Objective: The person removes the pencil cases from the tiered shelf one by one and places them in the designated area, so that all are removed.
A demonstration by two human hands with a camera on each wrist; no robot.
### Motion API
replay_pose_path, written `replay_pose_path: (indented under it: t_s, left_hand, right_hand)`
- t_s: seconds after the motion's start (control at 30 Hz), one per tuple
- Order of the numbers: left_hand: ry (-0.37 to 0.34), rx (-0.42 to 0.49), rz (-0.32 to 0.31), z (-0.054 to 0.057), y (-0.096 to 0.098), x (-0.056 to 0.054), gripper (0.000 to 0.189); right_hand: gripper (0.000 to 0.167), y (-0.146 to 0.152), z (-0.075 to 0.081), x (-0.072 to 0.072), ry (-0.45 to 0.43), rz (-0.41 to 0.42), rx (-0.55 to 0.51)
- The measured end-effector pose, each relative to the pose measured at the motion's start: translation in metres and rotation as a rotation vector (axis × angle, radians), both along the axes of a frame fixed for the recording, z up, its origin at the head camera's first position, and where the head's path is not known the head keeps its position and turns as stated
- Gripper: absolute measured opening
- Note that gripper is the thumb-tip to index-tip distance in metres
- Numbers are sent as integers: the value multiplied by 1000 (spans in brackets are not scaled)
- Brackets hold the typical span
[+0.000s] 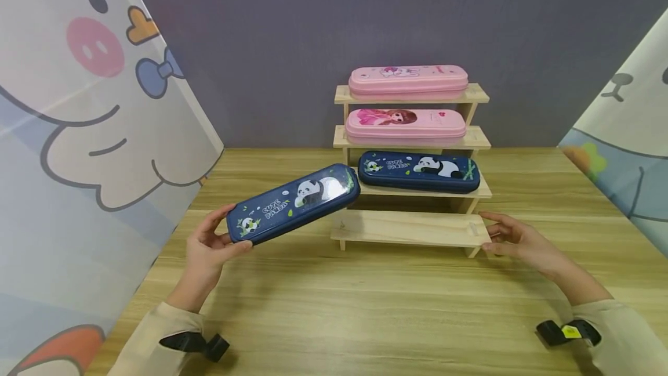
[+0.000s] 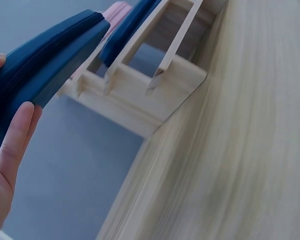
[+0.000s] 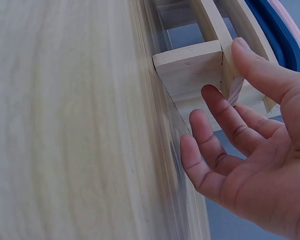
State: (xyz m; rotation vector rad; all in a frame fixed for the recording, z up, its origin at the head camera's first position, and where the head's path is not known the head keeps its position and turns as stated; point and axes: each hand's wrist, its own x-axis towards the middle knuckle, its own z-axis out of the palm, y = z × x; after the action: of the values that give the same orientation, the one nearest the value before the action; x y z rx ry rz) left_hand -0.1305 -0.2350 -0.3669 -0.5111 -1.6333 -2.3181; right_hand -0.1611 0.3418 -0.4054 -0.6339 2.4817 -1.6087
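Observation:
My left hand (image 1: 213, 246) grips one end of a dark blue panda pencil case (image 1: 292, 203), thumb at its front edge and fingers behind. The case is held up at a slant, its far end overlapping the left side of a wooden tiered rack (image 1: 409, 228) in the head view. In the left wrist view, the zipped side of this pencil case (image 2: 45, 57) shows above my fingers (image 2: 19, 132). My right hand (image 1: 522, 242) holds the right end of the rack's lowest shelf, thumb and index finger (image 3: 222, 107) on either side of the board end.
A matching blue panda pencil case (image 1: 417, 172) lies on the shelf above the lowest. Higher up rest a pink pencil case with a girl (image 1: 406, 125) and another pink pencil case (image 1: 409, 80). The wooden table (image 1: 365, 306) meets a grey wall (image 1: 261, 62); cartoon-printed panels (image 1: 68, 149) flank both sides.

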Motion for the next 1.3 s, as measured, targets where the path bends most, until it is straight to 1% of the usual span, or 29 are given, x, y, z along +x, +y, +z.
replay_pose_path:
  t_s: [0.17, 0.37, 0.7, 0.87, 0.97, 1.07, 1.2, 1.3]
  left_hand:
    - [-26, 48, 68, 2, -10, 2, 73]
    - [-64, 74, 156, 6, -19, 0, 72]
    - [-159, 185, 306, 10, -35, -9, 70]
    - [-204, 204, 368, 11, -43, -13, 69]
    - [-233, 203, 402, 11, -48, -16, 69]
    - [-251, 193, 452, 10, -53, -19, 69]
    - [-266, 209, 503, 7, -60, -24, 70]
    - [-274, 235, 524, 4, -65, -27, 70]
  right_hand:
    - [64, 0, 0, 0, -3, 15, -24]
    - [62, 0, 0, 0, -6, 9, -21]
    - [64, -1, 0, 0, -12, 11, -44]
    - [65, -1, 1, 1, -24, 23, -72]
    - [66, -1, 1, 1, -32, 25, -76]
    - [66, -1, 1, 1, -41, 22, -74]
    - [65, 0, 1, 1, -55, 20, -81]
    - [65, 1, 0, 1, -66, 20, -87]
